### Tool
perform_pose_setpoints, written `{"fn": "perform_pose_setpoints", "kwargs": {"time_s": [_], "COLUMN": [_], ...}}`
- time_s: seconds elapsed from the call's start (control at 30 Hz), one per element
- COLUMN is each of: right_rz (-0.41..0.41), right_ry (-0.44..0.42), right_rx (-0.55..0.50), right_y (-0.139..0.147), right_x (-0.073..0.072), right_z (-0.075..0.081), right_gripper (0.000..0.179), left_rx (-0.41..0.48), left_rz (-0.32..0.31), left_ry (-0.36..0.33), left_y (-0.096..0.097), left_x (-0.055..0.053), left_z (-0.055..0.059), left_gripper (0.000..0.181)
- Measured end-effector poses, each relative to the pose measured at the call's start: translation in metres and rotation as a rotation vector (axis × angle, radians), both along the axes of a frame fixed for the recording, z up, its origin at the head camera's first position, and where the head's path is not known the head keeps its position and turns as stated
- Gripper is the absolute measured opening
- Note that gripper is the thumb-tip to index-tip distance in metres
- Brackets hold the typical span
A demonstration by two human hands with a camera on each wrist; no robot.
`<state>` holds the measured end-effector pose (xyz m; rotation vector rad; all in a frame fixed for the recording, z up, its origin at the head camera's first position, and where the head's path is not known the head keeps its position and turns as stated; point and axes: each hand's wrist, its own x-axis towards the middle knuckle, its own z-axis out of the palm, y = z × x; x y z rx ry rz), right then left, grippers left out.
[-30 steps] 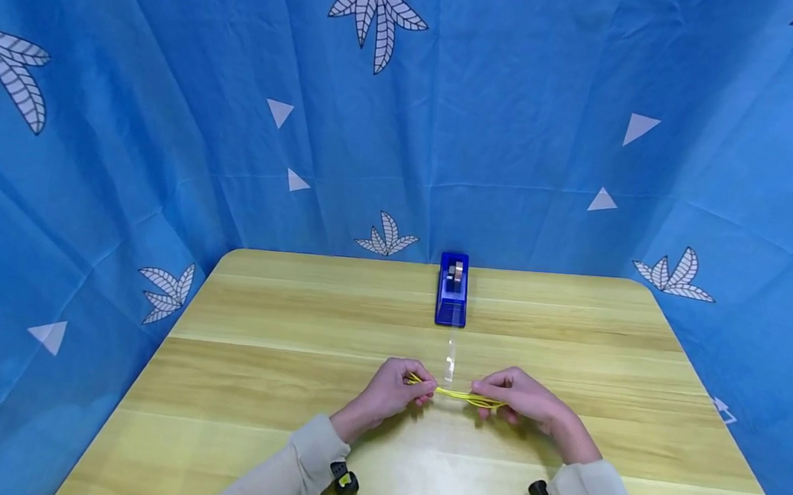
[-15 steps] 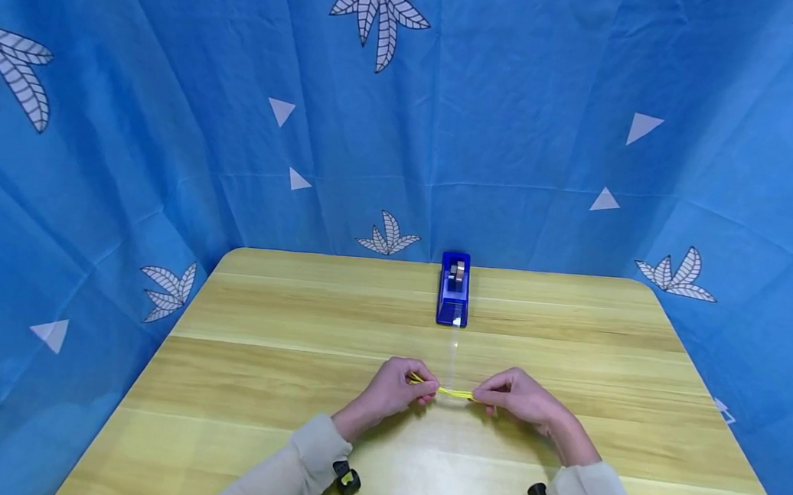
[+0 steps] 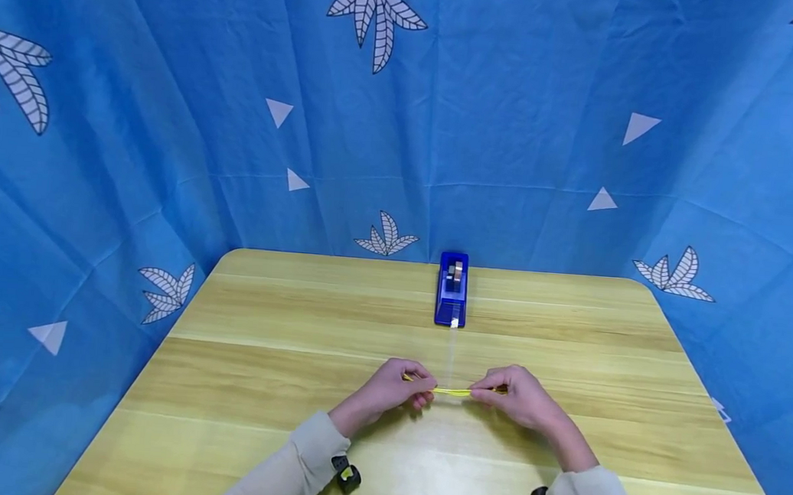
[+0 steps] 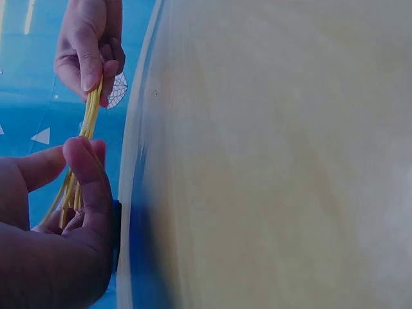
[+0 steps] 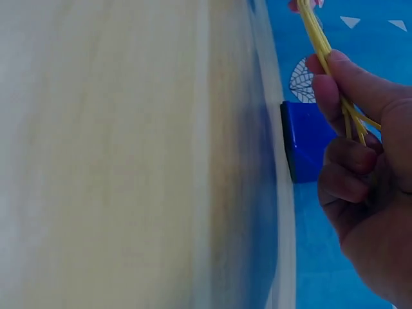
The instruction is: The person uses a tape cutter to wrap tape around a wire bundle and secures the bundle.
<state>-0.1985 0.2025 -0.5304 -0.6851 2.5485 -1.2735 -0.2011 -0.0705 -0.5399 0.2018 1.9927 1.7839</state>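
Observation:
A bundle of thin yellow cords (image 3: 452, 392) is stretched between my two hands over the middle of the table. My left hand (image 3: 390, 389) pinches its left part between thumb and fingers; loose ends (image 4: 78, 198) of the cords stick out behind that grip in the left wrist view. The right part is pinched by my right hand (image 3: 519, 396), and cord ends show inside its curled fingers in the right wrist view. A strip of clear tape (image 3: 450, 355) runs from the blue tape dispenser (image 3: 452, 290) down to the bundle, between the hands.
The dispenser stands at the far edge of the wood-grain table (image 3: 282, 308), straight ahead of the hands. A blue patterned curtain (image 3: 501, 132) hangs behind the table and along both sides. Black wrist cameras sit below both sleeves.
My right hand has shifted its hold on the cords, and its fingers now cover more of the right end. The left hand keeps its pinch with little movement.

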Motion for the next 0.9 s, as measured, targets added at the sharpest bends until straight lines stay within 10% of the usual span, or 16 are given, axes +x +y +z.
{"fn": "perform_pose_setpoints", "kwargs": {"time_s": [0.47, 0.7, 0.9], "right_rz": [-0.097, -0.195, -0.091], "right_ry": [0.012, -0.429, -0.635], "right_rx": [0.091, -0.194, -0.290], "right_y": [-0.005, -0.006, -0.002], "right_x": [0.004, 0.005, 0.004], "right_z": [0.006, 0.013, 0.015], "right_gripper": [0.019, 0.044, 0.045], "left_rx": [-0.012, -0.053, -0.079], "left_rz": [0.022, 0.062, 0.077], "left_ry": [0.029, 0.092, 0.121], "left_y": [0.002, 0.005, 0.006], "left_x": [0.003, 0.005, 0.006], "left_z": [0.000, 0.001, 0.003], "left_gripper": [0.011, 0.005, 0.005]}}
